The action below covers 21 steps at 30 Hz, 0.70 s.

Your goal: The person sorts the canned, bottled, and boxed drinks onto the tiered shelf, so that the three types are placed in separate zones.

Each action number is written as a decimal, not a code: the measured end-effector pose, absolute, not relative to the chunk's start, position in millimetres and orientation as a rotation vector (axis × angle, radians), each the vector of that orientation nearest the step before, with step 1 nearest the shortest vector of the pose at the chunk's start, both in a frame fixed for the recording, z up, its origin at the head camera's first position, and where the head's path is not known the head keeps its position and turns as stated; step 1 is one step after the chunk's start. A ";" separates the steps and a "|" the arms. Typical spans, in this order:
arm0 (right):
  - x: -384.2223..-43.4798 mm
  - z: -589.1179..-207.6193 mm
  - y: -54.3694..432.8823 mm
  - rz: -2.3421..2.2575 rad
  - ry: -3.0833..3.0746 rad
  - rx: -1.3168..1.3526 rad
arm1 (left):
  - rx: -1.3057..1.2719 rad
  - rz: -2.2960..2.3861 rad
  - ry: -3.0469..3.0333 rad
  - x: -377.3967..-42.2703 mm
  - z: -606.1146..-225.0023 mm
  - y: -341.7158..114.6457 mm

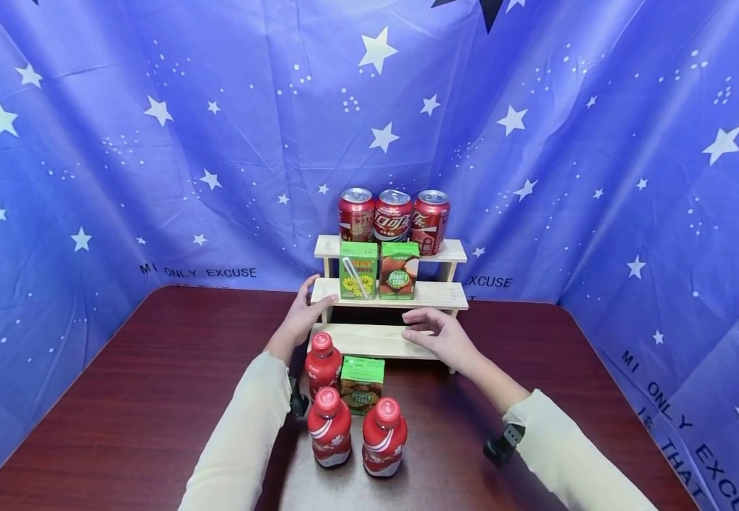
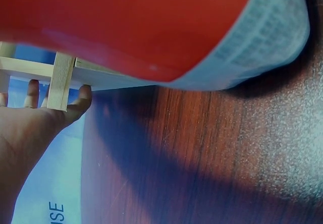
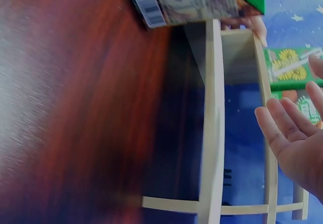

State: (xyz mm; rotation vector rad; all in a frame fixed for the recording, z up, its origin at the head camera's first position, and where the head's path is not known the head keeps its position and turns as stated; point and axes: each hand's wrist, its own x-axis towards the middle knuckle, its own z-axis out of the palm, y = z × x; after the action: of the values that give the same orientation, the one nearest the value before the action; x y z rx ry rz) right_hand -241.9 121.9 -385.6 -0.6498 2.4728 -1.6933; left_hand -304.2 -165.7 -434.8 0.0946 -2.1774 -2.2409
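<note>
A three-tier wooden shelf stand stands on the table. My left hand is at the left end of its middle tier, thumb along the front edge and fingers extended beside it; the left wrist view shows this hand around a wooden post. My right hand hovers over the lowest tier, its fingers spread apart and holding nothing in the right wrist view. Two green drink cartons, one with yellow flowers and a straw, one with reddish fruit, stand on the middle tier.
Three red cola cans line the top tier. Before the stand, three red bottles and another green-topped carton stand on the dark wooden table. A blue star-patterned curtain encloses the back and sides.
</note>
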 end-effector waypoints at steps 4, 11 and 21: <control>-231.7 -391.3 120.0 -1.673 2.394 -0.690 | 0.108 -2.252 -2.174 -304.7 -434.7 -166.0; -220.3 -399.6 112.8 -1.568 2.316 -0.815 | 0.103 -2.246 -2.172 -304.8 -435.3 -166.6; -208.4 -409.9 104.3 -1.538 2.228 -0.894 | 0.098 -2.263 -2.164 -305.0 -434.7 -165.2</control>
State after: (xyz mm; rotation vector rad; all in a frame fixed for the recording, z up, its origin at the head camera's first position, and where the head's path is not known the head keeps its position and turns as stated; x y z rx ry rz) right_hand -208.4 104.3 -409.9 -0.8940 2.2278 -1.5381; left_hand -305.0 -165.2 -434.7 0.0976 -2.1640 -2.2628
